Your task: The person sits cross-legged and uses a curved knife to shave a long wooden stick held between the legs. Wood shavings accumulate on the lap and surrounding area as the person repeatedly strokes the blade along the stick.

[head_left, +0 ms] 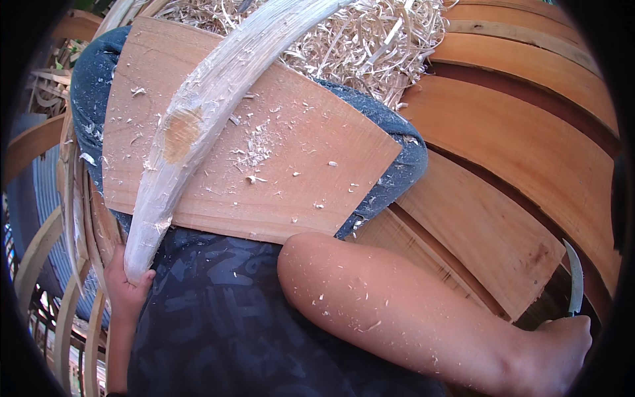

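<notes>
A long pale stripped pole (225, 86) runs diagonally over a flat wooden board (317, 152) lying across my lap. On the pole's upper side is a yellowish-brown patch, with whittled marks around it. My left hand (127, 284) is closed round the pole's near end, beside my left hip. Far out at the lower right, my right hand (562, 341) is closed in a fist on a sickle; its curved blade (575, 281) points up, and the handle is mostly hidden by the fingers. The blade is well apart from the pole. Small shavings dot the board and my right forearm.
A heap of curled wood shavings (370, 53) lies beyond the board. Wide wooden planks (503, 126) with dark gaps between them fill the right side. Thin wooden strips (76, 198) and curved slats (40, 245) stand at the left.
</notes>
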`<action>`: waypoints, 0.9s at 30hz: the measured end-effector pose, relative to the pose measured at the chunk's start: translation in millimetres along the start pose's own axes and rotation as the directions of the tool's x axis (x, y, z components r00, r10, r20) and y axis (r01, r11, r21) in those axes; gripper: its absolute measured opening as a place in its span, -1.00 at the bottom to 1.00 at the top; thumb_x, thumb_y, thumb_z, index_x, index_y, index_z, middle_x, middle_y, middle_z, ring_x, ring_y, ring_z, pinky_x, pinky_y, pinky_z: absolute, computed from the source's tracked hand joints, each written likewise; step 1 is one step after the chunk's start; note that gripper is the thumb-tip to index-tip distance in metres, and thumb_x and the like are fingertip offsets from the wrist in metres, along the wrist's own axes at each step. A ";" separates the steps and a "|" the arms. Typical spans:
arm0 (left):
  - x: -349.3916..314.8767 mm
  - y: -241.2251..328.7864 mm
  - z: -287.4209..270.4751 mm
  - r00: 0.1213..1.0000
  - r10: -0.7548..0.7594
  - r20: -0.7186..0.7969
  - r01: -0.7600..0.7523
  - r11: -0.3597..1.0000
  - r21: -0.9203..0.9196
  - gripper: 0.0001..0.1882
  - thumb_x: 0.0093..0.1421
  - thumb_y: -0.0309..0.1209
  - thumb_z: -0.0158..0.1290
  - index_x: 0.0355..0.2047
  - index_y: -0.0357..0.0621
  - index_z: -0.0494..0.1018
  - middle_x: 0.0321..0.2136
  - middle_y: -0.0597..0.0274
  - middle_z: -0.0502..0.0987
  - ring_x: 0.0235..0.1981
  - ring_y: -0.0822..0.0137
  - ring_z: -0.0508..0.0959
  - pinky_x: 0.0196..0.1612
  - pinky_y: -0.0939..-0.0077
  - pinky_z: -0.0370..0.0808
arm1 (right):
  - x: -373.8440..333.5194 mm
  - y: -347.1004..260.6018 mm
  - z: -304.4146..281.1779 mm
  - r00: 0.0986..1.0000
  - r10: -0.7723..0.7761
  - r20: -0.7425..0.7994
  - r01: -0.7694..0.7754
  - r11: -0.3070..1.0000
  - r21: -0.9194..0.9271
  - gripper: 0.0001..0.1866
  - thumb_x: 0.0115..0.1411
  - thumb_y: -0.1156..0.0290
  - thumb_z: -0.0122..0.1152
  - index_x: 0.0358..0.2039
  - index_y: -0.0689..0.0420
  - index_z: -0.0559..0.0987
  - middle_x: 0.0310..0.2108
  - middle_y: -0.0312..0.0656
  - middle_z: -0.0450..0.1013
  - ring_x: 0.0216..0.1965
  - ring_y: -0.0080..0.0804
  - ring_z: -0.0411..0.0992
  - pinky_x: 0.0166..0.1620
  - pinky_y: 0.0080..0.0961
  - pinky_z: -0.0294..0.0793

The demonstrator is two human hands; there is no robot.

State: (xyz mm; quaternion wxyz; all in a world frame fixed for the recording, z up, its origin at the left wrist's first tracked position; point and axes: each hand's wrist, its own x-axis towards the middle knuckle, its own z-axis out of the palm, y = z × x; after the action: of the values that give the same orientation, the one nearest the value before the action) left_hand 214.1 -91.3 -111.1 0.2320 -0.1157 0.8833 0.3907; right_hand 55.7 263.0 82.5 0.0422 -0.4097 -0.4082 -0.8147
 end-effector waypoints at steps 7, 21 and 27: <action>1.2 -2.5 4.1 1.000 0.012 -0.009 -0.012 1.000 -0.002 -0.33 0.01 0.17 0.06 -0.33 -0.29 0.26 -0.59 0.00 0.35 -0.57 0.08 0.40 -0.46 0.34 0.31 | 7.5 -2.7 3.6 1.000 0.009 0.028 -0.005 0.993 -0.122 -0.75 0.02 0.47 0.11 -0.78 0.16 0.48 -0.84 -0.14 0.37 -0.82 -0.36 0.35 -0.76 -0.43 0.35; -6.0 -29.4 6.2 1.000 0.018 -0.022 -0.018 0.999 0.030 -0.31 -0.01 0.13 0.10 -0.24 -0.34 0.29 -0.53 -0.06 0.34 -0.51 -0.03 0.37 -0.41 0.29 0.31 | 17.4 -0.7 6.0 0.998 0.022 0.065 -0.004 0.963 -0.269 -0.74 0.03 0.48 0.09 -0.79 0.15 0.47 -0.84 -0.14 0.36 -0.82 -0.37 0.35 -0.77 -0.42 0.36; -4.0 -23.3 3.1 1.000 -0.008 0.015 0.008 1.000 -0.024 -0.32 -0.02 0.11 0.11 -0.26 -0.34 0.29 -0.52 -0.07 0.35 -0.51 -0.01 0.39 -0.40 0.29 0.33 | 20.1 -7.5 7.0 0.996 0.002 0.094 0.029 0.948 -0.316 -0.73 0.03 0.49 0.08 -0.79 0.15 0.47 -0.84 -0.15 0.36 -0.82 -0.38 0.35 -0.77 -0.42 0.36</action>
State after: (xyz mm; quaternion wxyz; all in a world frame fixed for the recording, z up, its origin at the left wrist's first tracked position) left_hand 227.4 -104.5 -125.7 0.2387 -0.1190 0.8763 0.4012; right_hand 43.9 278.2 94.2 -0.0490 -0.4461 -0.2762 -0.8499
